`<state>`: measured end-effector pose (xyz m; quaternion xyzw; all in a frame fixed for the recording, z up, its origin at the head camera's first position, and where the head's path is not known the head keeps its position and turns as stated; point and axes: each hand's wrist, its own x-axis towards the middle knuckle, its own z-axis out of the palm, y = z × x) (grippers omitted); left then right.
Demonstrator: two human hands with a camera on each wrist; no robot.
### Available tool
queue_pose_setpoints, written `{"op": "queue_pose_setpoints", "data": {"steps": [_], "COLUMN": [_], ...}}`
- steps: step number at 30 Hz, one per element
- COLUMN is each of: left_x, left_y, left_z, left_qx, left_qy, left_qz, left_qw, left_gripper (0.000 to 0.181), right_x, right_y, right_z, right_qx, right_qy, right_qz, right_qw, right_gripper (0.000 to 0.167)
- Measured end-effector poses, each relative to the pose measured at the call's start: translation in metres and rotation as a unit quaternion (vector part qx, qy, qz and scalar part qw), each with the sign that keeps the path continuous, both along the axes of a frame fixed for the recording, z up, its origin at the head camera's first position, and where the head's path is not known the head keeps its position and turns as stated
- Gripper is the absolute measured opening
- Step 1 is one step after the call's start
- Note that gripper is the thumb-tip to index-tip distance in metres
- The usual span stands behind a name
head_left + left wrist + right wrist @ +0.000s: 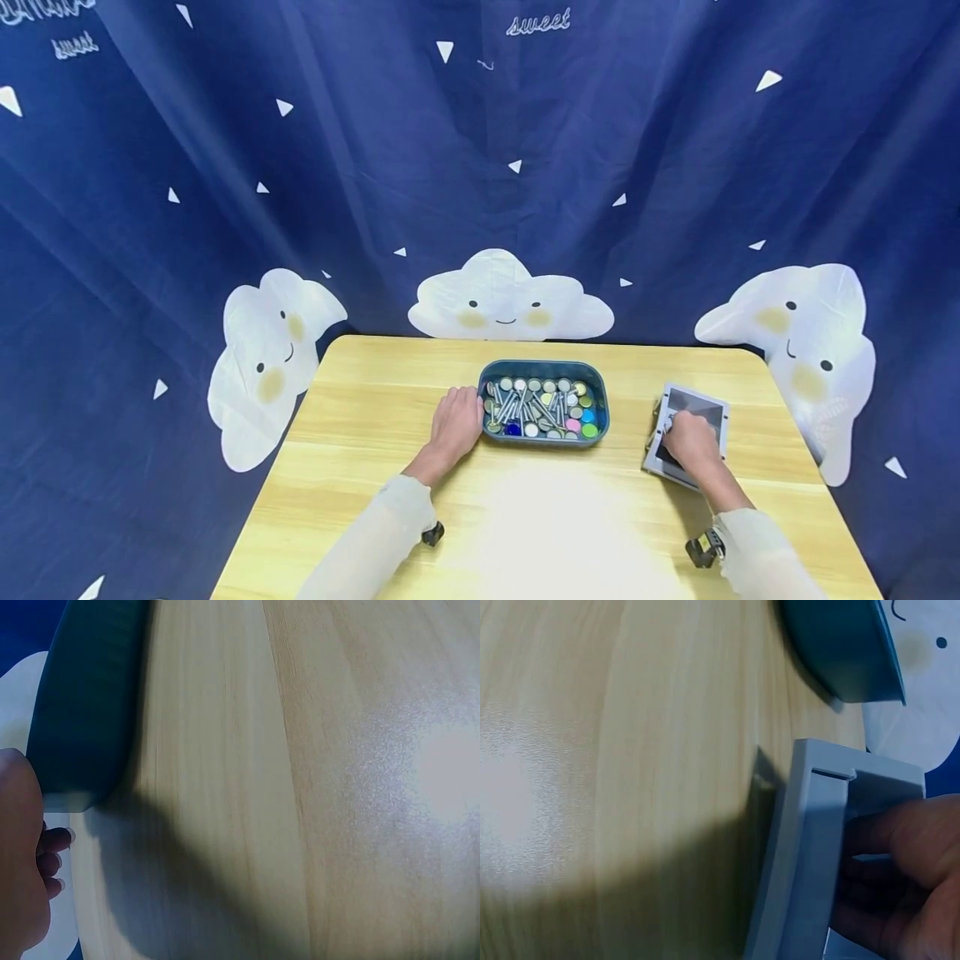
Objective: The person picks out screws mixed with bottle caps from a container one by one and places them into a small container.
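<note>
A dark teal bin (pixel 543 442) stands on the table, holding several long metal screws (pixel 534 408) and round caps, some of them coloured. At its left end my left hand (pixel 455 419) grips the end wall; in the left wrist view, the hand's other fingertips (pixel 51 862) curl in below the bin's corner. Over to the right is a grey open box (pixel 678 473), standing slightly askew. My right hand (pixel 692 439) reaches into this box, its fingers (pixel 870 832) inside the opening. A small pale piece shows beside the fingertips, but whether they hold it is unclear.
The pale wooden table (pixel 360 417) has rounded far corners. Behind it hangs a dark blue curtain (pixel 420 167) with white clouds and triangles. Table surface lies between the bin and the grey box, and glare covers part of the front.
</note>
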<state>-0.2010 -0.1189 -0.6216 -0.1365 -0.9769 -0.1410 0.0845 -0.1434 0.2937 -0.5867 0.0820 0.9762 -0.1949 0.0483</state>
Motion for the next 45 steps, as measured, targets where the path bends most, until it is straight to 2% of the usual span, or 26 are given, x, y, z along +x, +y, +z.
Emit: {"op": "queue_pose_setpoints", "data": {"steps": [3, 6, 9, 13, 16, 19, 21, 30, 32, 38, 43, 45], "left_x": [0.0, 0.0, 0.0, -0.001, -0.001, -0.001, -0.001, -0.001, 0.0, -0.001, -0.001, -0.001], "left_y": [0.0, 0.0, 0.0, -0.001, -0.001, -0.002, -0.002, -0.002, -0.002, -0.003, -0.003, -0.003], "left_z": [-0.001, -0.001, -0.001, -0.003, -0.003, -0.003, -0.002, 0.0, 0.0, -0.001, -0.001, -0.001], "left_qx": [0.0, 0.003, -0.001, -0.007, -0.009, -0.011, -0.013, -0.035, -0.039, -0.045, -0.039, -0.038], "left_qy": [0.004, 0.002, 0.003, 0.012, 0.019, 0.023, 0.025, 0.024, 0.022, 0.029, 0.027, 0.028], "left_qz": [0.002, 0.001, 0.001, 0.0, -0.001, -0.004, -0.006, -0.009, -0.009, -0.008, -0.007, -0.008], "left_qw": [1.0, 1.0, 1.0, 0.9999, 0.9998, 0.9997, 0.9996, 0.9991, 0.999, 0.9985, 0.9988, 0.9989], "left_gripper": [0.019, 0.018, 0.018, 0.018, 0.018, 0.018, 0.018, 0.02, 0.02, 0.02, 0.02, 0.02], "right_x": [0.001, 0.001, 0.001, -0.005, -0.013, -0.022, -0.028, -0.048, -0.05, -0.06, -0.066, -0.068], "right_y": [0.0, 0.001, 0.0, -0.008, -0.017, -0.027, -0.034, -0.076, -0.088, -0.125, -0.154, -0.165], "right_z": [0.008, 0.016, 0.023, 0.033, 0.039, 0.042, 0.041, 0.031, 0.029, 0.022, 0.013, 0.01], "right_qx": [0.005, 0.017, 0.039, 0.054, 0.041, 0.026, 0.016, -0.003, -0.001, 0.035, 0.081, 0.107], "right_qy": [0.001, 0.026, 0.084, 0.164, 0.205, 0.232, 0.246, 0.268, 0.27, 0.29, 0.28, 0.282], "right_qz": [0.0, -0.003, 0.0, 0.013, 0.037, 0.069, 0.093, 0.195, 0.224, 0.319, 0.368, 0.387], "right_qw": [1.0, 0.9995, 0.9957, 0.9848, 0.9771, 0.97, 0.9648, 0.9437, 0.9362, 0.9015, 0.883, 0.8716], "right_gripper": [0.016, 0.02, 0.029, 0.038, 0.029, 0.016, 0.013, 0.006, 0.004, 0.009, 0.008, 0.005]}}
